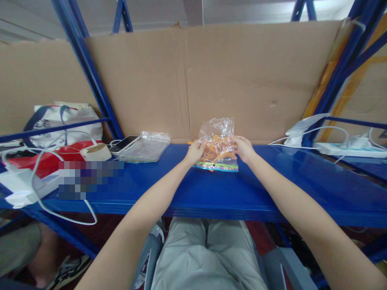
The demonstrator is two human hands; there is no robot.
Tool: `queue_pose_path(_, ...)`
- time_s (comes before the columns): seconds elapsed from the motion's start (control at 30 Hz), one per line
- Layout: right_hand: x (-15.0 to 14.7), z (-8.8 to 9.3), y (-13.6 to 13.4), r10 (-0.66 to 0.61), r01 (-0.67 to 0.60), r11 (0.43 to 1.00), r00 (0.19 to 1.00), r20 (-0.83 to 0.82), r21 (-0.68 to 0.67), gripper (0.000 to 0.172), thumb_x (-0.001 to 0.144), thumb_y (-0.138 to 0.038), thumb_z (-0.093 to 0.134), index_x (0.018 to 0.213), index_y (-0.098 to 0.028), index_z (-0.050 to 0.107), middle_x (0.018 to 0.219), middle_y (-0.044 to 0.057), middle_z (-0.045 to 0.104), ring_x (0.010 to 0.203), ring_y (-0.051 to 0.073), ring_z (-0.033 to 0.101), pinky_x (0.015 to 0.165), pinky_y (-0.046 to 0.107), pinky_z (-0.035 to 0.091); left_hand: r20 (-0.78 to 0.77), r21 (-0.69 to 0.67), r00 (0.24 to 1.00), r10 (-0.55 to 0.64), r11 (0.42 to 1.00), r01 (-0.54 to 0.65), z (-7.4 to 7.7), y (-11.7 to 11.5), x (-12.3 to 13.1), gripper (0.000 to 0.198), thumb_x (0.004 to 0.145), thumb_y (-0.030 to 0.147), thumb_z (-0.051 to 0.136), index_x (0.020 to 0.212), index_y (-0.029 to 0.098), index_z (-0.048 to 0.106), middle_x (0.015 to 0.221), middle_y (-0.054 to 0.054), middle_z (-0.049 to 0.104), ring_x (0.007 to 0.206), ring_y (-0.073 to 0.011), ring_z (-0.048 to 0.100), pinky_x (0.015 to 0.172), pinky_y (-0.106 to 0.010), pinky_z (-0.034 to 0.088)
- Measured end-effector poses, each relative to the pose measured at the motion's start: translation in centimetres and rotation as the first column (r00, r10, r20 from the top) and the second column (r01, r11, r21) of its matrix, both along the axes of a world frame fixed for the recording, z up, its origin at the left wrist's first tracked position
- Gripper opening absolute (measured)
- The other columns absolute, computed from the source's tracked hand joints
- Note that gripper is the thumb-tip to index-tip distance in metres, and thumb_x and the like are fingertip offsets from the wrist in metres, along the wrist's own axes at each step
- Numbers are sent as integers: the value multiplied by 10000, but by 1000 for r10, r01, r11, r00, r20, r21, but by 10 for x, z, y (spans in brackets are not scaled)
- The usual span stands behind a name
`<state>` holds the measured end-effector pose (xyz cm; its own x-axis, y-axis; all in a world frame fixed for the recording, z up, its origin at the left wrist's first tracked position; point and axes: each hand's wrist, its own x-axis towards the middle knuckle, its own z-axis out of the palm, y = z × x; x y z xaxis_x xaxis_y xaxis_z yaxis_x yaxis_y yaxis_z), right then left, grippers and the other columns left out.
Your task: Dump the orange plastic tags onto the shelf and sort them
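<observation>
A clear plastic bag [218,139] with orange toy pieces inside and a patterned strip along its bottom stands upright on the blue metal shelf [211,193], close to the cardboard backing. My left hand [196,151] grips the bag's left side with curled fingers. My right hand [242,148] grips its right side the same way. Both forearms reach forward over the shelf from below.
A stack of empty clear bags [146,146] and a phone [123,143] lie to the left. Further left are a white cable, a charger [21,183], a red item and a tote bag [65,121]. A power strip [347,149] with cables sits right. Blue rack posts flank the shelf.
</observation>
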<state>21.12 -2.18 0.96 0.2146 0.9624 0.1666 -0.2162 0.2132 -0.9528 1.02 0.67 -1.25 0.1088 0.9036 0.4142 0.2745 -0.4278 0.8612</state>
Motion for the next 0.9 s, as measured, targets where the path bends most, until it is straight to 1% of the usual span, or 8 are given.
queue_pose_path(0.1,-2,3,-4,-49,48,998,998,-27,-29,263,854,-279,742,742,-208,514,597,-58,591,431,69,538,427,173,469,-57,-5,998,8,1000,-9,2,-1,-2,171,914,246,636,769,175,578,456,70,539,353,-86,471,436,-188,358)
queue_pose_path(0.23,-2,4,-5,-129,125,990,990,-63,-63,231,868,-170,674,718,-201,502,574,-61,561,447,68,534,413,154,454,-62,-80,998,-12,997,7,8,-10,0,237,951,197,551,715,177,542,493,58,565,304,-70,426,383,-188,327)
queue_pose_path(0.33,2,4,0,-181,176,982,979,-95,-63,246,865,-111,631,691,-200,481,572,-57,547,460,66,526,417,149,457,5,-148,1000,22,989,-21,13,-16,2,334,994,227,475,663,188,494,444,62,510,294,-73,415,362,-181,304)
queue_pose_path(0.4,5,2,4,-197,193,980,974,-111,-45,252,856,-108,633,683,-201,474,576,-56,542,469,67,520,429,151,463,60,-179,996,59,983,-47,14,-18,3,360,1011,264,455,657,196,474,400,72,459,283,-74,386,350,-175,269)
queue_pose_path(0.53,9,-3,12,-201,199,980,975,-98,-28,256,845,-151,649,683,-212,461,575,-54,538,496,87,537,427,160,439,128,-176,984,125,979,-102,13,-16,3,389,1015,309,454,642,202,471,335,93,333,277,-77,307,349,-176,205)
queue_pose_path(0.6,10,-6,15,-216,215,976,973,-81,-17,256,853,-172,628,674,-219,451,555,-60,517,474,95,514,426,182,432,153,-151,978,141,981,-118,11,-12,3,415,1008,349,474,621,198,474,337,97,291,289,-71,279,361,-179,194)
queue_pose_path(0.77,10,-13,23,-278,278,959,961,-5,58,264,864,-229,605,665,-238,431,516,-77,451,439,111,473,423,212,387,198,-97,972,125,989,-107,11,-7,3,469,987,442,504,591,192,489,347,91,269,308,-70,272,370,-186,184)
queue_pose_path(0.9,14,-15,27,-354,329,920,930,94,211,233,882,-253,588,703,-244,438,513,-90,419,444,105,438,437,210,353,214,-126,972,98,989,-72,12,-10,1,472,1005,437,450,609,191,519,321,79,301,285,-85,301,352,-192,198)
